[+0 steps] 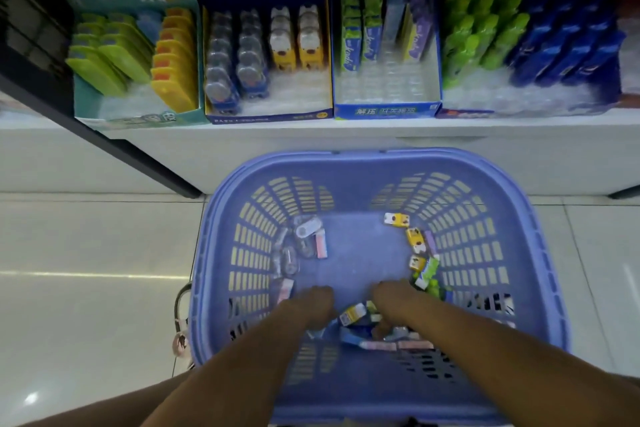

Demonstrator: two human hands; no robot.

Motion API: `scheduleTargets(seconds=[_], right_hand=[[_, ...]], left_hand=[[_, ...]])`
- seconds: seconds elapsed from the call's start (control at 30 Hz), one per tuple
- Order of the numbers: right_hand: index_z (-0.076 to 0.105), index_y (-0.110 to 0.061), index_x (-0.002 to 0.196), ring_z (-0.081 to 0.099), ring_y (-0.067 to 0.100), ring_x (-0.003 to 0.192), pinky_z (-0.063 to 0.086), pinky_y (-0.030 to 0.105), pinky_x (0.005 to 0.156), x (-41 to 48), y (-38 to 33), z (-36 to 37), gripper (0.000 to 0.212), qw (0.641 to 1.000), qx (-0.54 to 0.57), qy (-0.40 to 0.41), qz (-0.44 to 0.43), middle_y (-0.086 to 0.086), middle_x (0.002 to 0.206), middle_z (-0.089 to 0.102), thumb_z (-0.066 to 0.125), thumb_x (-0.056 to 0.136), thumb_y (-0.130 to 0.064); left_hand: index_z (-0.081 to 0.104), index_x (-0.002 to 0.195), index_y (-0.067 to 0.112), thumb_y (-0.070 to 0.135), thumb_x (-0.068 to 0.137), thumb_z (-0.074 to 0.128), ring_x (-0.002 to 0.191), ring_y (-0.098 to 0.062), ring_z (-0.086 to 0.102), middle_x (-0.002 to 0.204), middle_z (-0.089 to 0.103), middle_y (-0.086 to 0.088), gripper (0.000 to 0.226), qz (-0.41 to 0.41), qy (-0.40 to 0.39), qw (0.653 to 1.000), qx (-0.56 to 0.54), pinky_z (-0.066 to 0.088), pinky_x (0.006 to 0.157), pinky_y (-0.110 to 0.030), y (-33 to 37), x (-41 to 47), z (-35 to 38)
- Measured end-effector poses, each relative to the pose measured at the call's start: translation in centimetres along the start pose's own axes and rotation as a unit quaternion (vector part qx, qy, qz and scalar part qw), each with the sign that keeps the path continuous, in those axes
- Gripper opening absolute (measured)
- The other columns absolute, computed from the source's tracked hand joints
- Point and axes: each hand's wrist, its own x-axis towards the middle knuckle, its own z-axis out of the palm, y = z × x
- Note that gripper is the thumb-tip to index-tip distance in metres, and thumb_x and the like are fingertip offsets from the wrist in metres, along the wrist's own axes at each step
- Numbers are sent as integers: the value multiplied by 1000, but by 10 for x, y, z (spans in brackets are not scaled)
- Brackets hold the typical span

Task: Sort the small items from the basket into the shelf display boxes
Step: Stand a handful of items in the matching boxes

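Head view: both hands reach down into the blue basket (pixel 381 158) in front of the shelf (pixel 311 135). Left hand (pixel 311 303) and right hand (pixel 394 302) sit among small items (pixel 353 315) heaped at the near wall. Their fingers point down, mostly hidden, so I cannot tell if they grip anything. More items line both side walls. Display boxes (pixel 266 114) stand on the shelf.

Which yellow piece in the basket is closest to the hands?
The yellow-and-white piece between the left hand and right hand; the other three lie at the right of the basket.
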Motion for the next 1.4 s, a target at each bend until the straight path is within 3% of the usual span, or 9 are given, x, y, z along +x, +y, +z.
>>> scheduleTargets(seconds=[0.3, 0.43, 0.6, 0.73, 0.83, 0.93, 1.07, 1.23, 1.4], right_hand=[[58, -2, 113, 57, 26, 96, 46, 33, 76, 4, 16, -8, 50, 995, 62, -67, -32, 13, 106, 57, 74, 78, -34], [50, -11, 81, 48, 20, 79, 35, 29, 61, -1, 28, -11, 26, 990, 142, -6, -1, 5, 83, 47, 63, 86, -33], [45, -11, 135, 49, 26, 119, 40, 32, 92, -9, 42, -15, 54, 958, 280, 65, 19, 8, 130, 50, 61, 90, -36], [59, -16, 108, 56, 28, 108, 40, 30, 80, -11, 48, -24, 28, 925, 356, 126, 34, 6, 107, 62, 58, 91, -39], [56, -15, 105, 58, 26, 93, 42, 33, 76, -21, 47, -37, 31, 864, 471, 177, 41, 3, 89, 55, 59, 90, -42], [61, 1, 111, 61, 20, 80, 53, 36, 75, -37, 36, -49, 44, 716, 675, 177, -6, 10, 91, 65, 64, 87, -35], [70, -10, 94, 65, 15, 71, 56, 28, 67, -70, 15, -67, 27, 643, 732, 199, -101, 6, 82, 71, 64, 87, -35], [64, -6, 84, 55, 14, 50, 50, 27, 51, -109, -16, -96, 25, 674, 661, 300, -138, 4, 63, 64, 59, 91, -29], [63, -17, 73, 58, 14, 61, 46, 26, 57, -144, -35, -122, 25, 776, 437, 451, -65, -4, 62, 59, 60, 89, -35]], left_hand=[[43, 130, -6, 7, 92, 55, 125, -36, 46, 135, 46, -24, 42, 10, 10, 999, 36, 34, 101, -35, 9, 6, 16], [48, 129, -3, 9, 94, 55, 125, -34, 49, 135, 50, -21, 38, -16, 3, 998, 65, 37, 101, -36, 10, 7, 20], [50, 127, -3, 21, 93, 59, 123, -34, 50, 133, 51, -21, 42, -15, -11, 999, 27, 38, 100, -36, 11, 5, 17], [57, 104, -5, 28, 95, 53, 89, -28, 60, 98, 61, -20, 35, -26, -20, 981, -192, 45, 74, -32, 1, -3, -6], [48, 68, 3, 16, 93, 40, 48, -10, 35, 47, 41, -4, 30, -10, -63, 812, -580, 26, 45, -20, 5, -13, -32], [46, 73, 11, 17, 94, 41, 48, -10, 40, 63, 40, -5, 21, 0, -45, 601, -798, 29, 42, -17, 19, -20, -59], [50, 78, 12, 21, 90, 45, 49, -11, 44, 61, 50, -3, 16, 81, -12, 492, -867, 35, 45, -19, 38, -35, -81], [56, 82, 7, 30, 84, 48, 64, -27, 53, 74, 57, -13, 24, 210, 4, 446, -870, 41, 58, -34, 54, -61, -95], [65, 89, 4, 28, 83, 54, 85, -35, 67, 97, 67, -20, 27, 280, -20, 332, -900, 52, 78, -49, 53, -91, -101]])
